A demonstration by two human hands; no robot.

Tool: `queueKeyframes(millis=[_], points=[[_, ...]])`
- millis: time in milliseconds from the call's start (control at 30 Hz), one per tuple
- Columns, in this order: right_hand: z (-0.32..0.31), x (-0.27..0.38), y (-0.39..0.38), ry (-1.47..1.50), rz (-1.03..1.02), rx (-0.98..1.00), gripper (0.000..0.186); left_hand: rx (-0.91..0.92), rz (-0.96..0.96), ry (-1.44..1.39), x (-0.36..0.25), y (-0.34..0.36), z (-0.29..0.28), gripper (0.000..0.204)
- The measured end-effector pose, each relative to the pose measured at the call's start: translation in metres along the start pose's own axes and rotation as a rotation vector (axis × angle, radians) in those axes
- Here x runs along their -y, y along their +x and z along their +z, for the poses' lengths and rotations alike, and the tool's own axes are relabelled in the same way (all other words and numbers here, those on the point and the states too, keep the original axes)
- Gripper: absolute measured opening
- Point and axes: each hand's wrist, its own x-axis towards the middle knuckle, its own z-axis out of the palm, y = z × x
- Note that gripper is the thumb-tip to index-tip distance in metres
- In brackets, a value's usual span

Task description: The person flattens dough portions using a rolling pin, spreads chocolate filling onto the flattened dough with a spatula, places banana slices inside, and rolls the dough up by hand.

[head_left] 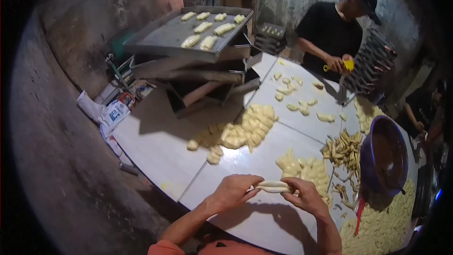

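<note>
A flat, pale strip of dough (273, 187) is stretched level between my two hands above the near part of the white table. My left hand (234, 189) pinches its left end between thumb and fingers. At the other end, my right hand (304, 194) grips it the same way. Just beyond my right hand lies a cluster of smooth dough pieces (309, 170). A larger heap of dough pieces (250, 126) sits farther off, ahead of my left hand. To the right rests a pile of yellow-brown strips (346, 151), possibly cut banana.
Stacked metal trays stand at the far left, the top tray (165, 38) carrying several filled dough rolls. A purple basin (369, 160) with brown contents stands right, near a red-handled tool (359, 217). Across the table a person (330, 33) holds a yellow object; another is at far right.
</note>
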Motion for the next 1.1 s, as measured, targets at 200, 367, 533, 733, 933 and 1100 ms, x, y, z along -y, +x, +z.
queueKeyframes(millis=[200, 367, 533, 733, 933, 1100], points=[[-0.004, 0.117, 0.164, -0.276, -0.394, -0.183, 0.036, -0.276, 0.144, 0.267, 0.033, 0.036, -0.173, 0.03], [-0.005, 0.209, 0.332, -0.47, -0.578, -0.331, 0.031, -0.563, 0.146, 0.536, 0.057, 0.077, -0.304, 0.031], [0.013, 0.263, 0.488, -0.565, -0.671, -0.287, 0.036, -0.656, -0.052, 0.679, 0.107, 0.121, -0.39, 0.035], [0.069, 0.233, 0.592, -0.652, -0.546, -0.265, 0.037, -0.312, -0.471, 0.744, 0.179, 0.159, -0.439, 0.048], [0.062, 0.261, 0.609, -0.562, -0.079, -0.127, 0.033, -0.252, -0.586, 0.722, 0.208, 0.182, -0.454, 0.06], [0.075, 0.257, 0.621, -0.549, -0.083, -0.094, 0.036, -0.237, -0.599, 0.748, 0.217, 0.193, -0.446, 0.044]])
